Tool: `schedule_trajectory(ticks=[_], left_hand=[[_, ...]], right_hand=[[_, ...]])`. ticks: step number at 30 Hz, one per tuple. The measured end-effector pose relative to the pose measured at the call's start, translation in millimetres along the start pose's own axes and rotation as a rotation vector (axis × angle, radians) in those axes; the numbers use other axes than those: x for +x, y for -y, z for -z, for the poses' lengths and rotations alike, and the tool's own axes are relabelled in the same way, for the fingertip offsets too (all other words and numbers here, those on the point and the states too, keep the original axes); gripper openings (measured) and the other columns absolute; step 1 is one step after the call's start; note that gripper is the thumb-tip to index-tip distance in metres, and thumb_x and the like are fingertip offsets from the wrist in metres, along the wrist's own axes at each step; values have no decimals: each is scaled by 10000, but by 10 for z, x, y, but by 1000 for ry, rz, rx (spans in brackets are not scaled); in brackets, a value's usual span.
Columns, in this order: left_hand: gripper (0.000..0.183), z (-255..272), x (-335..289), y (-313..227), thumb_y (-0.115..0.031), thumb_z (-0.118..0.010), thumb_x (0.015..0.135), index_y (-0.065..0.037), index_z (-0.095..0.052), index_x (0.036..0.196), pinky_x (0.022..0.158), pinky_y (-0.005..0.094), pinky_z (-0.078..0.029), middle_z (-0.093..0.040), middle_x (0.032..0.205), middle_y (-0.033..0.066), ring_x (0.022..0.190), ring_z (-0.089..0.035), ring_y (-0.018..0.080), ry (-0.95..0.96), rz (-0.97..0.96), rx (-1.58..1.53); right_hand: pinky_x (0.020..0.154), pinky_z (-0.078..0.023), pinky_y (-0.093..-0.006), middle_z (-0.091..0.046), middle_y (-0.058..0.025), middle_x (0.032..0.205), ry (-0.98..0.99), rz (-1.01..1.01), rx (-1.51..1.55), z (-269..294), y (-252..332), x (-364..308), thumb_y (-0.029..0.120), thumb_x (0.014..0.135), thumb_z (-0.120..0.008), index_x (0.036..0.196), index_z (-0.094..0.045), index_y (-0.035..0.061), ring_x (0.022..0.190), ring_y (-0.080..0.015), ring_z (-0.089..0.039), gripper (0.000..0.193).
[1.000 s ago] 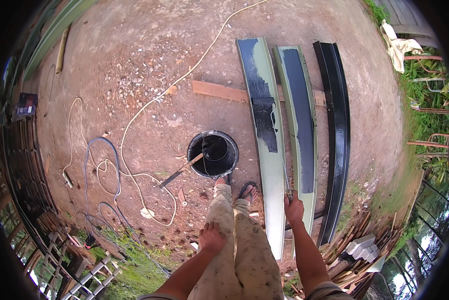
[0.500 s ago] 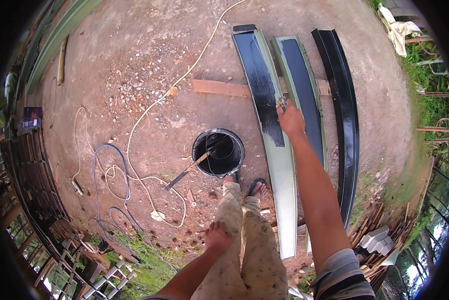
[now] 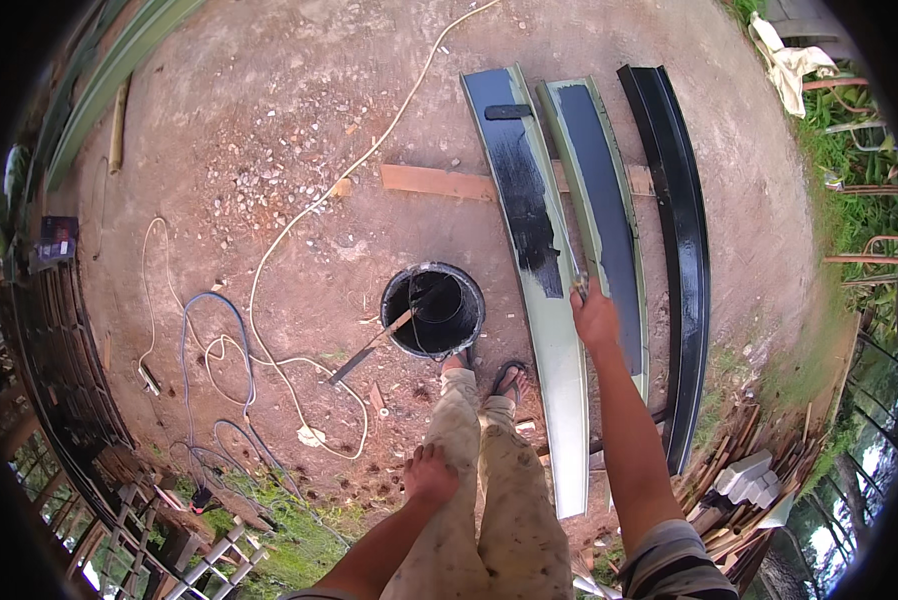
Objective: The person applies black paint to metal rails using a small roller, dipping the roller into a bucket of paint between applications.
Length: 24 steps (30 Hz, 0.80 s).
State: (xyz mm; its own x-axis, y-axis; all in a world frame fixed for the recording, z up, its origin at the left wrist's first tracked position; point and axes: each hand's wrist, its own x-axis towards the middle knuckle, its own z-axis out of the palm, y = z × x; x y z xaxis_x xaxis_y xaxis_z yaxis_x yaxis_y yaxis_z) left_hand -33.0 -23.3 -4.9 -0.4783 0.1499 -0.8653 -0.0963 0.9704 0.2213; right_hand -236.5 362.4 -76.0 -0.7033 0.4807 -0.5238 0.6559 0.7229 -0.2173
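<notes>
My right hand (image 3: 596,318) is closed round the handle of a paint roller (image 3: 509,112). Its long thin rod runs up along a pale green metal channel (image 3: 557,400), and the black roller head lies across the channel near its far end. Black paint coats the upper part of that channel; the nearer part is bare. My left hand (image 3: 430,473) rests on my left thigh, fingers laid out over the trousers and holding nothing. Before my feet stands a black bucket (image 3: 389,328) with dark paint inside. A flat stick (image 3: 369,352) leans over its rim.
Right of the channel lie a partly blackened channel (image 3: 601,165) and a fully black one (image 3: 681,260), all across a wooden plank (image 3: 439,181). A pale hose (image 3: 314,208) and blue cord (image 3: 241,320) loop on the left. Scrap wood and blocks (image 3: 749,480) lie lower right.
My right hand has drawn back toward me. The roller head has come down from the channel's far tip onto its painted face. My left hand stays on the thigh.
</notes>
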Motion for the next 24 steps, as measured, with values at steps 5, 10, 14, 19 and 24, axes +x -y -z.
schedule_trajectory(ticks=[5, 10, 14, 19, 24], left_hand=[[510, 163, 10, -81, -304, -582, 899, -44, -599, 1338, 1151, 526, -424, -585, 1454, 143, 1427, -490, 332, 36, 12, 1], [517, 146, 14, -20, -311, -584, 902, -45, -599, 1345, 1159, 519, -422, -591, 1445, 139, 1436, -484, 329, 45, 26, 2], [517, 142, 46, -25, -314, -591, 900, -49, -603, 1343, 1155, 518, -425, -594, 1440, 132, 1432, -490, 324, 44, 14, 6], [496, 183, 34, -92, -314, -597, 898, -51, -609, 1318, 1152, 513, -425, -597, 1432, 131, 1425, -497, 321, 47, 31, 24], [483, 88, 26, -63, -320, -607, 896, -50, -600, 1297, 1155, 506, -417, -589, 1426, 133, 1420, -494, 314, -2, 3, 62]], right_hand=[[777, -534, -649, -721, -338, 932, 17, -63, 36, -356, -932, -1459, 375, 1029, -650, 1296, -595, 71, 885, -560, -693, 408], [861, -537, -653, -739, -309, 1037, 20, -9, 0, -216, -64, -334, 424, 1042, -616, 1306, -566, 96, 984, -537, -703, 424], [980, -541, -601, -713, -314, 1214, -27, -7, 42, 233, 953, 808, 430, 1037, -629, 1318, -603, 58, 1159, -507, -679, 468], [969, -550, -597, -723, -306, 1194, -54, 70, 33, 559, 1396, 1004, 424, 1041, -627, 1344, -581, 72, 1137, -506, -690, 466], [903, -543, -626, -743, -301, 1074, -64, 20, 21, 466, 1046, 557, 439, 1028, -650, 1243, -583, 63, 1061, -532, -693, 438]])
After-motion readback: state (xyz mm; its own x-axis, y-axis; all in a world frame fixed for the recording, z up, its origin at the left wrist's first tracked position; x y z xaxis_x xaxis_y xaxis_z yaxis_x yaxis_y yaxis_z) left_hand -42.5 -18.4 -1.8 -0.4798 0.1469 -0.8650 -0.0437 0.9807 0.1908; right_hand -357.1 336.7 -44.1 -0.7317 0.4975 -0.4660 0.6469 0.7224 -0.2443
